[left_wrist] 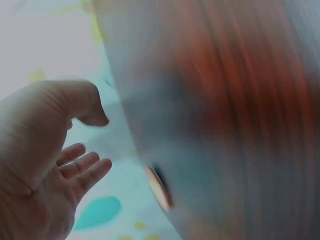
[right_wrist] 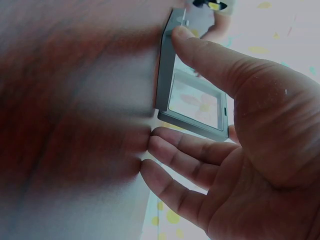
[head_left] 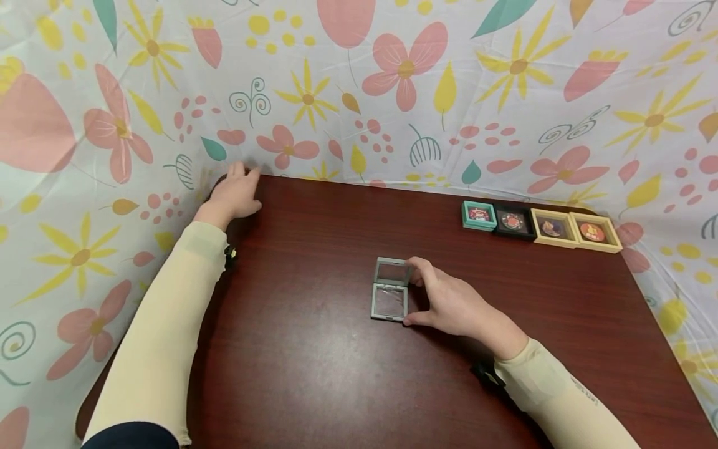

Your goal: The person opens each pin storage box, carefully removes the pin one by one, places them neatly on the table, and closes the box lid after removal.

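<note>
A small grey display frame [head_left: 389,302] stands opened on the table, its hinged lid [right_wrist: 197,102] raised; both halves have clear film windows. My right hand [head_left: 454,302] holds it by the right side, thumb at the near corner and index finger at the raised lid. The other right fingertips [right_wrist: 152,172] rest against the tabletop. At the table's far left corner, my left hand [head_left: 232,193] reaches out with loosely extended fingers and nothing in its grasp. Close to that hand, a small round disc [left_wrist: 159,189] lies at the table edge in the left wrist view; the head view hides it.
Along the back right edge stand a teal frame [head_left: 479,215], a black frame [head_left: 514,222] and two cream frames [head_left: 578,231], each with a round badge inside. A flower-patterned cloth [head_left: 348,93] walls off the dark wooden table [head_left: 303,349].
</note>
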Tool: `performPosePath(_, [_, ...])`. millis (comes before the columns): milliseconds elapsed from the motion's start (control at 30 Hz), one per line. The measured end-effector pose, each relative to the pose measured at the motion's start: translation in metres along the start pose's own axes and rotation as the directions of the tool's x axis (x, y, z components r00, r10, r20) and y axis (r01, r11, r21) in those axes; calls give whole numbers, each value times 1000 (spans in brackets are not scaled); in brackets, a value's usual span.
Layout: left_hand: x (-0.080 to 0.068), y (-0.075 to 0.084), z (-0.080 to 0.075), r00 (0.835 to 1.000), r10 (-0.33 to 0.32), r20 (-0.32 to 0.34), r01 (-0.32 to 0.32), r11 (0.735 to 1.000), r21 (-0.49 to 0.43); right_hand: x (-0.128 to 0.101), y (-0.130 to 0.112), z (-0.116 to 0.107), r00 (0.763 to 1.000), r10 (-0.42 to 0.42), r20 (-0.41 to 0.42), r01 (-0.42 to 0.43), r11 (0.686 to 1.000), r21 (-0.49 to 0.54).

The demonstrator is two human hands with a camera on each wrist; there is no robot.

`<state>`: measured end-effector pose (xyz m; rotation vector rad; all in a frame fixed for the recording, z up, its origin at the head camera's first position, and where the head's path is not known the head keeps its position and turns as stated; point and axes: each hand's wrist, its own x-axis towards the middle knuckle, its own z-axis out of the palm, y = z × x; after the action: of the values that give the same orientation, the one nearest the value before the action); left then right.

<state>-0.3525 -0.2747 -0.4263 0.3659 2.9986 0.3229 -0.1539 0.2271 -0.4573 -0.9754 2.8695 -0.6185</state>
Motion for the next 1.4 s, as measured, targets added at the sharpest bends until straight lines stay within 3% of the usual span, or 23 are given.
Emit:
performPosePath(200, [-7, 36, 1, 997, 75, -24, -78, 986, -144, 1, 0, 1, 1000, 5, 5, -5, 1000, 0])
performPosePath(433, [-17, 84, 13, 980, 183, -76, -193, 970, -151, 0, 0, 0, 1000, 4, 5, -4, 1000, -4])
performPosePath(600, [-26, 120, 27, 955, 281, -96, -295, 932, -210, 0, 0, 1, 1000, -3, -1, 3, 1000, -3])
performPosePath(833, [-46, 163, 49, 931, 355, -81, -363, 889, -278, 0, -1, 1, 1000, -9, -3, 9, 1000, -2])
performPosePath(933, [-53, 176, 54, 920, 385, -71, -385, 857, -343, 0, -1, 0, 1000, -9, -1, 9, 1000, 1])
performPosePath(1100, [-63, 197, 61, 913, 407, -22, -368, 799, -476, -1, -1, -2, 1000, -6, -1, 6, 1000, 10])
performPosePath(1400, [-74, 219, 78, 923, 377, 80, -247, 738, -628, 1, -3, 0, 1000, -5, -3, 5, 1000, 5])
